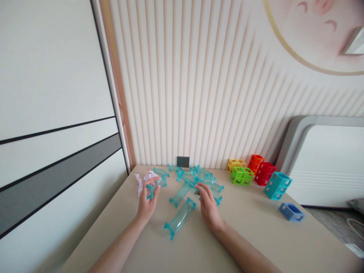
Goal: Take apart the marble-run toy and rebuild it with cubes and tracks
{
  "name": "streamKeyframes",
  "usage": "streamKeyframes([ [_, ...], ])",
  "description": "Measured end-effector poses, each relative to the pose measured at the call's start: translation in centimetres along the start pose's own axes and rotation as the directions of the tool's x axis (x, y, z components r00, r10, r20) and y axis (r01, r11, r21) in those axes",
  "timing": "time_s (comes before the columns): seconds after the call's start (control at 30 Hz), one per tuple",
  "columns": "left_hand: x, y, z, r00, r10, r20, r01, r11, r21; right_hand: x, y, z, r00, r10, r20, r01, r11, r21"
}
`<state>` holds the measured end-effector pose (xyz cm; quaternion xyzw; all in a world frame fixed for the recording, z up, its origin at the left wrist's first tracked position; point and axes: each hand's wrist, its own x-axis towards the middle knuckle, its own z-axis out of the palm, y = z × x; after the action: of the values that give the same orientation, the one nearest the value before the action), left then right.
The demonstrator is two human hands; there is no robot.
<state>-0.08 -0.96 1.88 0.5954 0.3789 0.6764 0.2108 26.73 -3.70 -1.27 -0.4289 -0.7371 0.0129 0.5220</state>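
My left hand [148, 203] is closed around a clear teal half-pipe track piece [159, 183], held near a crumpled pale purple paper [138, 181]. On the right, my right hand [209, 204] reaches to the edge of a pile of similar teal track pieces [182, 194]. Its fingers are stretched out over one piece; whether they grip it I cannot tell. Between my hands, a single teal track piece [181, 219] lies slantwise on the table, apart from the pile.
Toy frame blocks stand on the right of the table [244, 235]: yellow [236, 165], green [241, 176], orange [256, 163], red [265, 173], teal [278, 185] and blue [291, 212]. Behind the pile, a dark socket [183, 162] is on the ribbed wall.
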Motion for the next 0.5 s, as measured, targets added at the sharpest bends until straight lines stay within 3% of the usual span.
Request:
streamKeyframes([
  [0.13,0.6,1.3,1.3,0.96,-0.279,0.003,0.265,0.909,-0.323,0.6,0.0,-0.5,0.991,0.005,-0.131,-0.003,1.0,0.017],
  [0.27,1.2,2.6,3.7,0.831,-0.541,0.131,0.522,0.676,-0.521,0.8,0.0,-1.2,0.979,-0.028,-0.203,0.029,1.0,0.002],
  [0.37,0.7,3.3,5.1,0.802,-0.574,0.166,0.563,0.633,-0.531,0.7,-0.1,-1.7,0.974,-0.097,-0.206,0.089,0.995,-0.044],
  [0.5,-1.0,3.3,5.5,0.807,-0.529,0.264,0.589,0.685,-0.429,0.5,-0.6,-2.3,0.958,-0.279,-0.072,0.272,0.957,-0.1],
])
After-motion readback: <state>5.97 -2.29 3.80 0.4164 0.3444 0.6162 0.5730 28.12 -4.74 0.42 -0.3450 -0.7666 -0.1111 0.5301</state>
